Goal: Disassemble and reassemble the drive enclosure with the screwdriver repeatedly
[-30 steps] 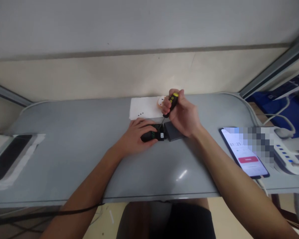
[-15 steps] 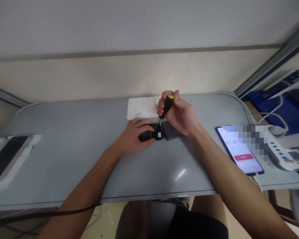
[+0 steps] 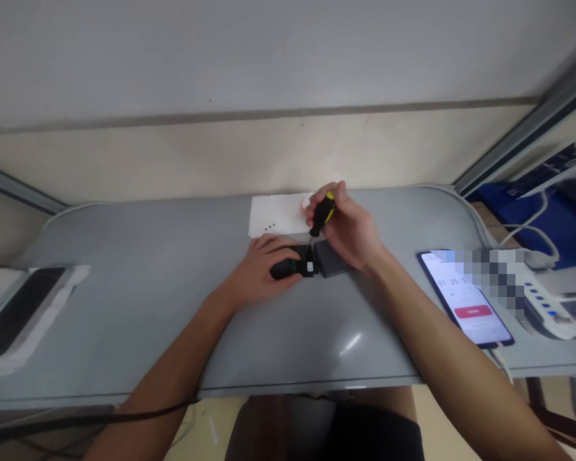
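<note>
My right hand (image 3: 348, 224) is closed around a screwdriver (image 3: 322, 214) with a black and yellow handle. The handle leans to the right, and the thin shaft runs down to a small black device (image 3: 309, 267) with green circuitry and a white label. Fingers and thumb of my left hand (image 3: 262, 272) grip that device from the left and press it against the table. A flat dark grey piece (image 3: 331, 259) lies just right of the device, under my right wrist. Where exactly the screwdriver's tip meets the device is too small to make out.
Behind my hands, white paper (image 3: 278, 214) carries several tiny dark pieces (image 3: 269, 227). A lit phone (image 3: 465, 301) with a timer lies on the right, near a white power strip (image 3: 552, 298). Another dark phone-like slab (image 3: 22, 314) is at the left. The grey table (image 3: 139, 269) meets a wall.
The screwdriver handle has turned a little in my right fingers, showing more yellow. The whole scene sits slightly lower in view. My left hand keeps its hold on the device.
</note>
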Action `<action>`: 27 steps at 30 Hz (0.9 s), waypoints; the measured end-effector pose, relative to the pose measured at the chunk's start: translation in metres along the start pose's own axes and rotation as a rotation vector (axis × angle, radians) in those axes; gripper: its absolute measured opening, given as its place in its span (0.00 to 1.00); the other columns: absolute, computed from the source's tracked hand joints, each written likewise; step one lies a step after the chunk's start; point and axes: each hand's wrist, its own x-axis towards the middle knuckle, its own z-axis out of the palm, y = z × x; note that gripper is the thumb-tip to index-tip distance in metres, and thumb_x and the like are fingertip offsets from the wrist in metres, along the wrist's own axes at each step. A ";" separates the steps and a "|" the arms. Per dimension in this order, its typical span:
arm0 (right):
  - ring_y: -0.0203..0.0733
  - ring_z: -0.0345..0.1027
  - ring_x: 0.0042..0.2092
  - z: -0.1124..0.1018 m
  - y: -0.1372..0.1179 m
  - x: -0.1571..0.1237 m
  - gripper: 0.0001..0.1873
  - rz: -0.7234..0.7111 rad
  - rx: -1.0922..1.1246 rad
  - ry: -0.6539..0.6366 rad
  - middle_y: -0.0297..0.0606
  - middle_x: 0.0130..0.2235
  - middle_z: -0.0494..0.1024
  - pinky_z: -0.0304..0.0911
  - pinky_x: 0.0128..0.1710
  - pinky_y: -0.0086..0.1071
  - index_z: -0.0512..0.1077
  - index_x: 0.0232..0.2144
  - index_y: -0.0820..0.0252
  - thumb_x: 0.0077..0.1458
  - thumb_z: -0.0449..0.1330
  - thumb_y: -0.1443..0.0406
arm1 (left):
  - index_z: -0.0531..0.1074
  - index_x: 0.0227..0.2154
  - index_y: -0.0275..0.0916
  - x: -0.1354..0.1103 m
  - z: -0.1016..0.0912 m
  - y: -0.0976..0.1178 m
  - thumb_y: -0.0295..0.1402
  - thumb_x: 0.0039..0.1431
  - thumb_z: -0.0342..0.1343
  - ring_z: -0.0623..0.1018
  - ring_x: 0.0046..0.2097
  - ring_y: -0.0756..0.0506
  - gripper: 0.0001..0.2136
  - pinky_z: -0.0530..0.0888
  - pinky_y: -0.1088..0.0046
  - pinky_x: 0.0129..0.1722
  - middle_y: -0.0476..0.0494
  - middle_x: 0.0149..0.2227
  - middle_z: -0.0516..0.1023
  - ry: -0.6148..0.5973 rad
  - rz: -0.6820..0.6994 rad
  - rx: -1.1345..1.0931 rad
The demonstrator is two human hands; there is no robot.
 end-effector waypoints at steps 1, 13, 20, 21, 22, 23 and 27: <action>0.39 0.67 0.33 -0.002 0.000 0.000 0.31 0.011 -0.011 -0.022 0.35 0.32 0.70 0.68 0.35 0.36 0.68 0.33 0.52 0.61 0.55 0.32 | 0.80 0.46 0.48 0.000 -0.001 0.001 0.41 0.66 0.65 0.73 0.63 0.37 0.09 0.65 0.50 0.66 0.46 0.62 0.79 -0.004 0.000 0.001; 0.36 0.59 0.29 0.004 0.007 0.001 0.28 -0.020 0.138 0.012 0.29 0.28 0.64 0.63 0.31 0.32 0.63 0.32 0.52 0.59 0.65 0.38 | 0.80 0.46 0.47 0.000 0.002 -0.002 0.41 0.66 0.65 0.73 0.62 0.37 0.09 0.65 0.50 0.66 0.46 0.60 0.80 0.005 0.012 -0.001; 0.38 0.63 0.33 -0.004 0.003 0.003 0.29 0.045 0.107 -0.051 0.33 0.31 0.67 0.66 0.35 0.34 0.70 0.34 0.53 0.62 0.59 0.36 | 0.79 0.46 0.46 0.000 0.003 -0.002 0.40 0.65 0.66 0.73 0.62 0.37 0.09 0.65 0.50 0.65 0.46 0.61 0.80 0.004 0.015 0.005; 0.37 0.61 0.31 -0.002 0.004 0.003 0.28 0.042 0.138 -0.037 0.32 0.29 0.65 0.65 0.34 0.33 0.70 0.34 0.53 0.62 0.58 0.36 | 0.80 0.46 0.46 0.000 0.004 -0.002 0.40 0.66 0.65 0.73 0.62 0.37 0.09 0.65 0.51 0.66 0.46 0.60 0.80 0.008 0.017 0.009; 0.37 0.59 0.30 0.001 0.005 0.004 0.28 0.037 0.170 -0.021 0.31 0.28 0.63 0.63 0.32 0.33 0.69 0.34 0.53 0.63 0.58 0.36 | 0.80 0.47 0.46 0.000 0.004 -0.003 0.40 0.66 0.65 0.73 0.62 0.37 0.09 0.65 0.51 0.66 0.46 0.61 0.80 0.011 0.021 0.011; 0.36 0.57 0.29 0.003 0.006 0.003 0.27 0.032 0.197 -0.003 0.30 0.27 0.62 0.62 0.31 0.32 0.68 0.33 0.53 0.64 0.58 0.37 | 0.80 0.47 0.46 0.000 0.004 -0.004 0.40 0.66 0.65 0.73 0.62 0.37 0.10 0.65 0.51 0.66 0.46 0.61 0.80 0.016 0.025 0.013; 0.36 0.54 0.28 0.010 0.005 0.000 0.24 0.037 0.204 0.051 0.29 0.26 0.59 0.59 0.31 0.33 0.63 0.31 0.52 0.66 0.61 0.42 | 0.80 0.46 0.46 0.000 0.006 -0.005 0.40 0.66 0.66 0.74 0.61 0.37 0.09 0.66 0.51 0.65 0.46 0.60 0.80 0.035 0.039 0.009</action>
